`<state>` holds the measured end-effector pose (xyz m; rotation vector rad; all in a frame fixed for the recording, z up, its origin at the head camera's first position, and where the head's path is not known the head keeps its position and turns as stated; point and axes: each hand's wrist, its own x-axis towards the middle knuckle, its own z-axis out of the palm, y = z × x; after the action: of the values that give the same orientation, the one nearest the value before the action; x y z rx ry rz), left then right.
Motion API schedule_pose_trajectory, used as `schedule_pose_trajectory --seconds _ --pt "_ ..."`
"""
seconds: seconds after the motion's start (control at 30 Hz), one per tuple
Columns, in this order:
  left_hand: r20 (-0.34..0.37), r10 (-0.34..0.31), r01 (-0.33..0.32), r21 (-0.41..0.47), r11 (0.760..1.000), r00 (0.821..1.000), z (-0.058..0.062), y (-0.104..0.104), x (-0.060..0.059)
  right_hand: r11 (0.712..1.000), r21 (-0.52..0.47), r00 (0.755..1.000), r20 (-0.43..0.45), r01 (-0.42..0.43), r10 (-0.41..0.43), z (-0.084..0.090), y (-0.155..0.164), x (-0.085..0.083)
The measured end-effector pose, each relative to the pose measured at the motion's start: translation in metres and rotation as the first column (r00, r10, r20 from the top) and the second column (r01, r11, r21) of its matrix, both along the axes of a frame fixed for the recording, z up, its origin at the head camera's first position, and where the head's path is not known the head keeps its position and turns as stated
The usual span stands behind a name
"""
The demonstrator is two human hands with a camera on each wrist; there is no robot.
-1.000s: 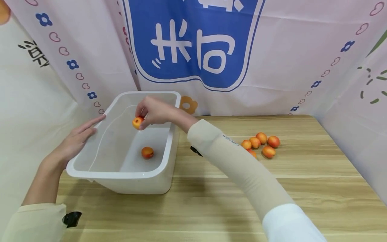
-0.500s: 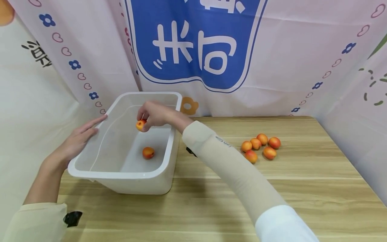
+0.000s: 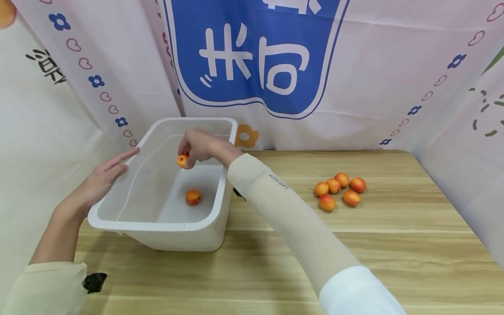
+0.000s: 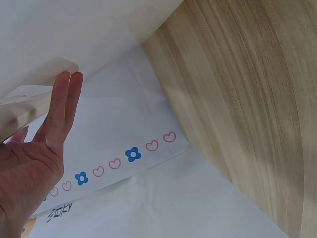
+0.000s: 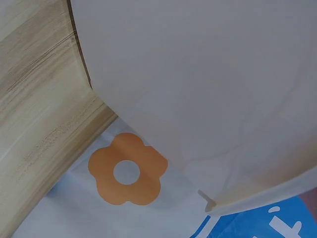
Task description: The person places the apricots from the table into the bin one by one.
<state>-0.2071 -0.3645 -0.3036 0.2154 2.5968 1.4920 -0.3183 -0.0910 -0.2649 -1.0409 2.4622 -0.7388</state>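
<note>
beige sleeves (image 3: 287,210) over white, black wrist straps (image 3: 93,281).

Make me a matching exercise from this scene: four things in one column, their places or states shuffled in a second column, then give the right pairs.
Things:
1. left hand
2. right hand
3. loose fruit in the tub
4. cluster of five fruits

Places or states:
A. lies on the wooden table, to the right of the white tub
B. holds an orange fruit above the inside of the tub
C. rests with straight fingers against the tub's left rim
D. lies alone on the tub's floor

Pairs: 1-C, 2-B, 3-D, 4-A
</note>
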Motion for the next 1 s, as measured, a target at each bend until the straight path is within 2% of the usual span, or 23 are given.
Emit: schedule_pose_trajectory --seconds 0.23,0.57,0.8,1.0 --pt "0.009 -0.003 0.003 0.017 1.0 1.0 0.0 0.0 0.0 0.998 0.045 0.998 0.034 0.049 -0.05 0.0 -0.002 0.001" --pt "0.015 -0.006 0.006 0.026 1.0 1.0 0.001 0.001 0.0 0.996 0.085 0.999 0.024 0.035 -0.037 -0.004 0.0 0.003" --pt "0.01 -0.009 0.009 0.014 1.0 1.0 0.002 0.002 -0.001 0.988 0.141 0.998 -0.038 0.062 -0.058 0.0 0.002 0.002" --pt "-0.007 -0.008 0.009 0.005 1.0 1.0 -0.001 -0.001 -0.001 0.99 0.136 0.998 -0.055 0.03 -0.023 0.006 0.006 0.004"
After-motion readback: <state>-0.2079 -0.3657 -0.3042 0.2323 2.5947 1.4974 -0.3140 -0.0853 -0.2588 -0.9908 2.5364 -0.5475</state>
